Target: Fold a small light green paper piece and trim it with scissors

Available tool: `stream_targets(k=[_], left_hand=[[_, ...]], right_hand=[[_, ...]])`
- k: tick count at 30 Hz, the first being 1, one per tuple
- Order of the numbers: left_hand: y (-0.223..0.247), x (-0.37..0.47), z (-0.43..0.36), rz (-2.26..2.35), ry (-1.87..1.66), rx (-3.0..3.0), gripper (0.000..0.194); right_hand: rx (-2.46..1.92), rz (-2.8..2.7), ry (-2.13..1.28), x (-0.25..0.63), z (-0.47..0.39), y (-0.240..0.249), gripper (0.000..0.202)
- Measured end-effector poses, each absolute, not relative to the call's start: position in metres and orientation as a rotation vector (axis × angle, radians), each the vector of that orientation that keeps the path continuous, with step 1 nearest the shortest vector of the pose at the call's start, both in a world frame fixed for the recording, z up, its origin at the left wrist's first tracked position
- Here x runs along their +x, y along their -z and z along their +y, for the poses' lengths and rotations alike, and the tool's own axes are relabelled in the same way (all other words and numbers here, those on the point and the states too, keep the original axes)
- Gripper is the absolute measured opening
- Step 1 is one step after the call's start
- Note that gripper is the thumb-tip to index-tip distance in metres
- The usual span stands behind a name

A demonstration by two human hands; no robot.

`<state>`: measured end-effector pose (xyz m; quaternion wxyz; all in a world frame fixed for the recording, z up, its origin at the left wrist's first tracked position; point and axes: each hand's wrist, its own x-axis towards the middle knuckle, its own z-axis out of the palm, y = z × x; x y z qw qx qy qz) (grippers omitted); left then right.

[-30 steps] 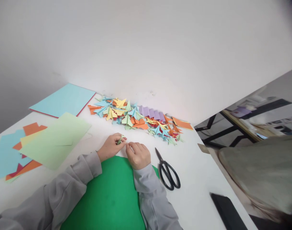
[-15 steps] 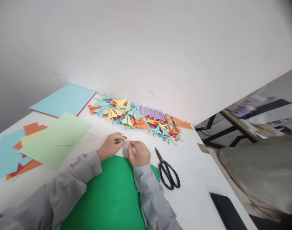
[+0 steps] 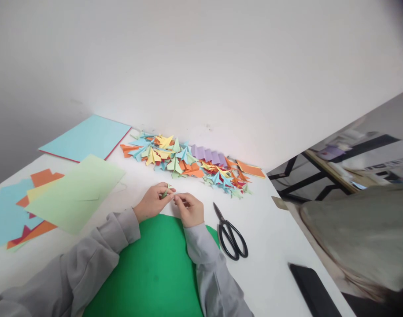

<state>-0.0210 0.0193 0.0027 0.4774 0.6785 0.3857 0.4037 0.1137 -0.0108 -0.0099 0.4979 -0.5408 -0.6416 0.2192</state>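
My left hand (image 3: 152,202) is closed around a small folded light-green paper piece (image 3: 167,190), with part of it showing between the fingers. Thumb and forefinger of my right hand (image 3: 190,209) are pinched together and meet the left fingertips; what lies between them is too small to make out. Both hands are above the white table, just past the green sheet (image 3: 155,268). Beyond them lies a pile of small folded paper planes (image 3: 175,154) in several colours. Black-handled scissors (image 3: 231,235) lie to the right of my right hand, blades pointing away.
A light-green sheet (image 3: 69,189) overlaps coloured paper scraps (image 3: 9,207) at the left. Behind them is a blue sheet stack (image 3: 89,137). A purple pleated paper (image 3: 208,155) and orange paper (image 3: 250,168) sit by the wall. A black phone-like object (image 3: 313,290) lies near the right edge.
My right hand has moved slightly left, and its fingertips have closed in to meet those of my left hand. The left hand stays in place with the green paper.
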Motion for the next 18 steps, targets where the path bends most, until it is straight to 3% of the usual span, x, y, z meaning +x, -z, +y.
stream_targets(k=[18], left_hand=[[0.0, -0.0213, 0.0193, 0.93, -0.999, 1.638, 0.016]], right_hand=[[-1.343, -1.559, -0.459, 0.1154, -0.0131, 0.0077, 0.016]])
